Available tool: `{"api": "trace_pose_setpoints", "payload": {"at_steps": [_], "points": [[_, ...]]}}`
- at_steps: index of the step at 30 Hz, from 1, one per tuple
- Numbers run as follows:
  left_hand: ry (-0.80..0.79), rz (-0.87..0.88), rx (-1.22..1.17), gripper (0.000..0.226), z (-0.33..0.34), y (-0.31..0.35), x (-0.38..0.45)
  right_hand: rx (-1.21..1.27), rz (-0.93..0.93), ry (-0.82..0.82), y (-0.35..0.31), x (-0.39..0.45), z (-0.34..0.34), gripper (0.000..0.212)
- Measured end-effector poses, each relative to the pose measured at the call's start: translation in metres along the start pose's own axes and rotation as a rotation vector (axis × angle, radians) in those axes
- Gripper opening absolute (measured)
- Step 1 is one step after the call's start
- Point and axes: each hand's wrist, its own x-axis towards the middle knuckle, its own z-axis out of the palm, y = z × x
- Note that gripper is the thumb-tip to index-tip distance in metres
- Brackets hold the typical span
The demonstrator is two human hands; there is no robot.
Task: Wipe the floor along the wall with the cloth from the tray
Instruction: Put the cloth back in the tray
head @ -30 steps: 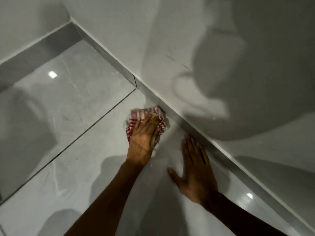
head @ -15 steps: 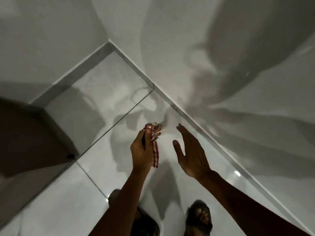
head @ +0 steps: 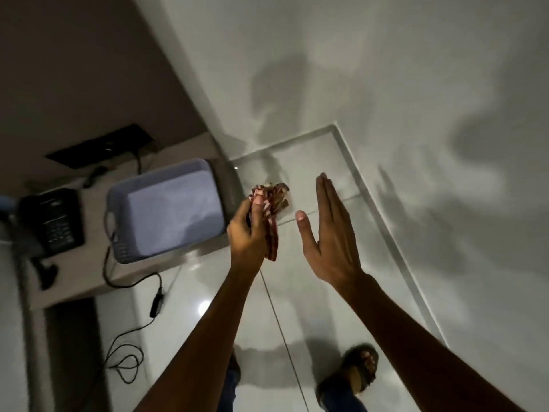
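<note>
Where the glossy floor (head: 320,292) meets the wall (head: 386,84), a pale skirting strip (head: 389,233) runs from the far corner toward the lower right, and the tiles between that strip and the desk (head: 77,281) on the left lie open. The desk edge juts into the floor space at left, with the lavender tray (head: 166,209) sitting near its far end, its corner close to the raised cloth. A black phone (head: 52,221) lies left of the tray, and a black cable (head: 130,334) hangs off the desk edge down to loose coils on the floor.

The frame is dim and blurred, so the dark panel at the back of the desk cannot be made out. Both forearms are cut off by the bottom edge, and only one sandalled foot (head: 353,373) shows clearly on the tiles.

The left hand (head: 252,230) is raised in the air, fingers curled shut around the red-and-white cloth (head: 271,209), which bunches above the thumb and hangs in a strip below the palm. The right hand (head: 326,230) is held up just beside it, apart from the cloth, palm turned toward it, fingers straight and pressed together, thumb standing out.
</note>
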Motion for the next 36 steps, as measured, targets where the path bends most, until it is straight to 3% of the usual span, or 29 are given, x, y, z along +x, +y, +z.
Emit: {"api": "trace_pose_setpoints", "payload": {"at_steps": [7,11,14,16,18,23,28,32,36], "points": [[0.016,0.025,0.038,0.029,-0.198,-0.002,0.052,0.058,-0.088,-0.050,-0.139,0.030,0.154,0.082],[0.108,-0.044,0.063,0.028,-0.284,-0.046,0.085,0.011,-0.120,-0.111,-0.165,0.044,0.240,0.085],[0.131,-0.045,0.241,0.028,-0.323,-0.087,0.112,-0.053,-0.148,-0.139,-0.155,0.057,0.288,0.078],[0.095,0.047,0.522,0.028,-0.335,-0.118,0.130,-0.145,-0.161,-0.168,-0.142,0.072,0.318,0.082],[0.018,0.096,0.738,0.043,-0.336,-0.142,0.149,-0.248,-0.217,-0.233,-0.128,0.089,0.341,0.087],[-0.348,0.046,1.050,0.068,-0.328,-0.219,0.195,-0.451,-0.263,-0.338,-0.080,0.127,0.392,0.092],[-0.341,0.141,1.102,0.077,-0.325,-0.255,0.198,-0.564,-0.276,-0.373,-0.057,0.127,0.416,0.093],[-0.331,0.100,0.972,0.069,-0.330,-0.229,0.193,-0.410,-0.171,-0.420,-0.085,0.124,0.392,0.095],[-0.247,0.171,0.983,0.070,-0.349,-0.156,0.197,-0.140,-0.217,-0.339,-0.156,0.145,0.325,0.089]]}}
